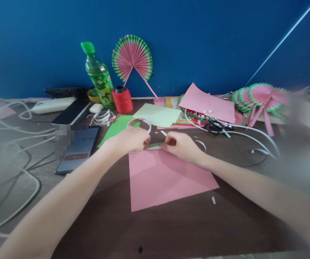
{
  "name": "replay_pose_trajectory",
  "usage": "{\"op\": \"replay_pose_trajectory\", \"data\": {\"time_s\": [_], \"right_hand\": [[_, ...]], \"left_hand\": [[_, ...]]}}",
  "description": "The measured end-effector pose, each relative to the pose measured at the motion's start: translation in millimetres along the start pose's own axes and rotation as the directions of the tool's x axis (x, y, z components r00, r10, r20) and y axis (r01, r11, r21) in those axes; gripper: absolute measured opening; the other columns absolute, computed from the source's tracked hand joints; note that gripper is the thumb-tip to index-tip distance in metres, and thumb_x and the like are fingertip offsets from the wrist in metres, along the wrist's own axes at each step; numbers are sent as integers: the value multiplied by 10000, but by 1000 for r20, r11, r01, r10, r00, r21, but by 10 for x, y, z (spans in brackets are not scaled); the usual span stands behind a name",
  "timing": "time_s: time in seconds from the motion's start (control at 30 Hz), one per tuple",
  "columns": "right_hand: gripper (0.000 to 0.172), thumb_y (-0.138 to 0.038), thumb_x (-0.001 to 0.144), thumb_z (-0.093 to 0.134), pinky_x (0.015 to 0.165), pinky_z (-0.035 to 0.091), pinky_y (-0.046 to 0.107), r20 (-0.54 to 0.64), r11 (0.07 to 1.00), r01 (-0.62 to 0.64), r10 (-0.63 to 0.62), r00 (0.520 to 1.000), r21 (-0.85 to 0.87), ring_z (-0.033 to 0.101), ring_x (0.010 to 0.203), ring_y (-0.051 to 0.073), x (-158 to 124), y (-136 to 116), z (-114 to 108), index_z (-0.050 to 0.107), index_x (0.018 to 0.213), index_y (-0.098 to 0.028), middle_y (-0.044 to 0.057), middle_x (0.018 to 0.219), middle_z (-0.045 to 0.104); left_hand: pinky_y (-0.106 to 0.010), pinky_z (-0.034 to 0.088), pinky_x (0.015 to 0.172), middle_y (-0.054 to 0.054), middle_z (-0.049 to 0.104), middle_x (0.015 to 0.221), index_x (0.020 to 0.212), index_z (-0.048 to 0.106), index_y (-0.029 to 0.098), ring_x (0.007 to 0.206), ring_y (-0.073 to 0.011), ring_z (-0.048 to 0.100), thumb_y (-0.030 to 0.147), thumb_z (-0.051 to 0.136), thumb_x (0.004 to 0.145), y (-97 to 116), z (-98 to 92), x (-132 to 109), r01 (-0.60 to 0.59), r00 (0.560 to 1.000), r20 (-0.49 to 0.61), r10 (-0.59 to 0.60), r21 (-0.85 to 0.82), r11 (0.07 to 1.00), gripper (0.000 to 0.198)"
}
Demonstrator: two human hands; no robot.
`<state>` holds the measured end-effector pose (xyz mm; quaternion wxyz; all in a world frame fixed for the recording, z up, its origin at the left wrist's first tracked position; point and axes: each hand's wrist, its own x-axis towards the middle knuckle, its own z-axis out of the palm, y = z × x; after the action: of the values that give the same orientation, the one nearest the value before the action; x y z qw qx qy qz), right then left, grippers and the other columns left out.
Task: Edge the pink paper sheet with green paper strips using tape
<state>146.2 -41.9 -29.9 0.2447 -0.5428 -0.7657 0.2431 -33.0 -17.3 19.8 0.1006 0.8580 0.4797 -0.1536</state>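
Our right hand [183, 146] pinches one end of the green strip [155, 145]; our left hand [133, 139] curls at the other — whether gripping, we cannot tell. Presumably that keeps it straight along the far edge of the pink sheet [168, 176] on the table [108, 223].

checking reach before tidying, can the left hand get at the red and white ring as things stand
Probably yes: the red and white ring sits just beyond the left hand, nothing visible between, though that hand is at the green strip.
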Motion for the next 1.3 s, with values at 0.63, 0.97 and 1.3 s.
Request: {"op": "replay_pose_trajectory", "data": {"time_s": [0.63,0.97,1.3], "right_hand": [[124,-144,669,579,571,326,235,-2,999,37,-37,999,6,465,592,101,3,6,-1,499,582,-183,-21,624,546],[124,-135,673,586,582,331,232,3,1000,19,-19,1000,5,468,603,99,-9,-7,3,503,592,-178,-19,638,550],[114,-166,678,580,564,320,236,-7,1000,12,-13,1000,-15,472,601,105,-8,2,10,506,593,-185,-19,635,551]], "left_hand": [[-326,418,724,-114,651,826,795,684,155,796,-234,606,86,439,692,223,-98,-99,58,998,-18,-55,184,981,275],[-323,403,656,-119,654,808,782,693,161,780,-249,608,162,464,723,143,-33,-71,24,998,-65,-12,191,981,237],[-280,340,561,-52,631,775,766,628,185,698,-200,571,371,586,710,-52,-16,-7,79,997,9,-79,10,997,199]]}}
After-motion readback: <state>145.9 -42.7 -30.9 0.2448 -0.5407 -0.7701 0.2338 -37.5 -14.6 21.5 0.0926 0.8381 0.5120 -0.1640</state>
